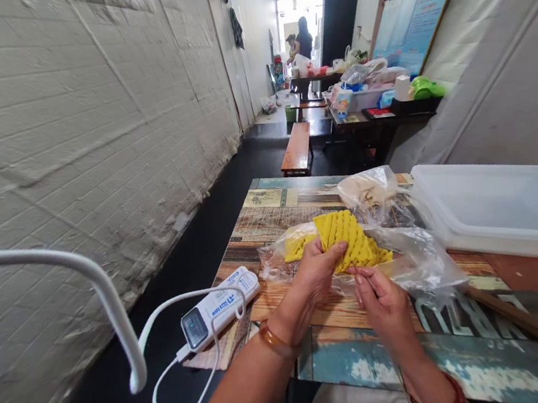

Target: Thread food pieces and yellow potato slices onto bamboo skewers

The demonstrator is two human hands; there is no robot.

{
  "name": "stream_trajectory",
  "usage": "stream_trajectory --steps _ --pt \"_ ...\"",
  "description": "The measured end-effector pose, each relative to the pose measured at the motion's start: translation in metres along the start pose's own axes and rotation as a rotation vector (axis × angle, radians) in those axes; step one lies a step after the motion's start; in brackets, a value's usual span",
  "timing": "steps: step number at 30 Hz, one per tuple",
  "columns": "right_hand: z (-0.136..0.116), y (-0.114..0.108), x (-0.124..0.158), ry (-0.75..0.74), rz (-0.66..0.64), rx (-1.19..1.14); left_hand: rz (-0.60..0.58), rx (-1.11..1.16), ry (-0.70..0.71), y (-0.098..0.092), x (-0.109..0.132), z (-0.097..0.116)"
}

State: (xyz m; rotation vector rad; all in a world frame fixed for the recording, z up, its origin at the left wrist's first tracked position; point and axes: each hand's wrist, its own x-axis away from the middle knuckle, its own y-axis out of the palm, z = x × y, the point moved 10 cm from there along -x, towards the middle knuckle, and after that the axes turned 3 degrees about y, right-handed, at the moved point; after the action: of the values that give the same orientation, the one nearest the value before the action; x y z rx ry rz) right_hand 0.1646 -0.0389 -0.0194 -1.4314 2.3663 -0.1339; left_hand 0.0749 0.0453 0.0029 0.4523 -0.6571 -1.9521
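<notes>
A yellow piece with rows of dark slits or marks (347, 233) is held above the table, tilted upright. My left hand (319, 262) grips its lower left side, thumb across the front. At its lower edge my right hand (378, 293) has its thumb and fingertips pinched together; whatever is between them is too small to make out. Behind the hands, more yellow material (297, 247) lies on a clear plastic bag (422, 259). Another clear bag with pale contents (371, 191) sits just beyond.
On the patterned table (263, 229), a white power bank (221, 308) with a white cable lies at the left edge. A white plastic tub (496, 201) stands at the right. Farther back are a bench (297, 147), a cluttered table and people.
</notes>
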Motion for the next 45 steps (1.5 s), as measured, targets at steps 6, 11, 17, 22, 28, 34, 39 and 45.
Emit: stream_trajectory --steps 6,11,17,22,28,34,39,45 --pt "0.001 0.001 0.000 0.000 -0.004 -0.002 -0.036 0.000 0.008 0.004 0.001 0.001" --pt "-0.002 -0.001 0.000 -0.003 0.019 -0.006 -0.038 -0.020 0.005 0.003 0.001 -0.001" --pt "0.004 0.006 -0.001 0.031 -0.066 -0.022 -0.047 -0.007 -0.005 0.003 0.001 -0.004" --pt "0.005 0.005 -0.002 0.036 -0.061 -0.056 -0.039 -0.026 -0.006 0.005 0.003 -0.002" --pt "0.002 0.003 -0.005 0.039 -0.039 -0.074 -0.055 -0.034 -0.002 0.006 0.003 -0.002" --pt "-0.001 0.001 -0.006 0.039 -0.031 -0.058 -0.069 -0.050 -0.008 0.003 0.001 -0.006" --pt "0.003 0.003 -0.006 0.058 -0.051 -0.082 -0.073 -0.074 -0.016 0.003 0.001 -0.007" --pt "0.013 0.007 -0.006 0.113 -0.071 -0.121 -0.078 -0.088 -0.023 0.004 0.002 -0.008"
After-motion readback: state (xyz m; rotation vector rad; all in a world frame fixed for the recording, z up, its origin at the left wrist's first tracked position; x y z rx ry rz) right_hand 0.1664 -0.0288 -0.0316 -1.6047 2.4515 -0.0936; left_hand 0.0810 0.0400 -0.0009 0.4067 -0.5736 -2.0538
